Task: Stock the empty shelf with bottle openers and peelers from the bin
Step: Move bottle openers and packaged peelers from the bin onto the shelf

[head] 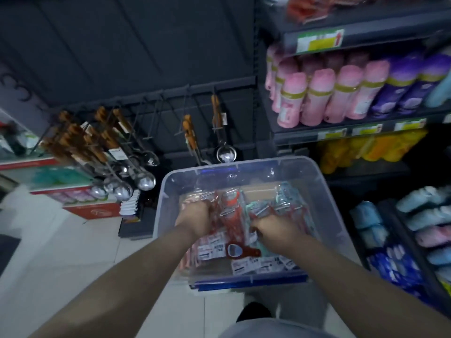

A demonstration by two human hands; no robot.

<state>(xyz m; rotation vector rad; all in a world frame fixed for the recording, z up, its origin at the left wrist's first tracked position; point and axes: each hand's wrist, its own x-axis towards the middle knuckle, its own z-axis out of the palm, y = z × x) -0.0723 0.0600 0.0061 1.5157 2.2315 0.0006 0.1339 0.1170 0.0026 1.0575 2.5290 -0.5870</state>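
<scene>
A clear plastic bin (244, 164) with a blue lid under it stands on the floor below me. It holds several packaged red and teal peelers and bottle openers. A red bottle opener (238, 250) lies loose on the packs near the front. My left hand (194, 217) reaches into the bin's left side and its fingers curl into the red packs (229, 206). My right hand (273, 228) is in the middle of the bin, fingers curled into the teal packs (280, 203). The fingertips of both hands are hidden among the packs.
Bare peg hooks (156, 111) jut from the dark back panel above the bin. Steel scoops with wooden handles (109, 152) hang to their left, two more tools (219, 132) to the right. Shelves of pink and purple bottles (341, 93) fill the right side. White tiled floor (61, 252) lies at left.
</scene>
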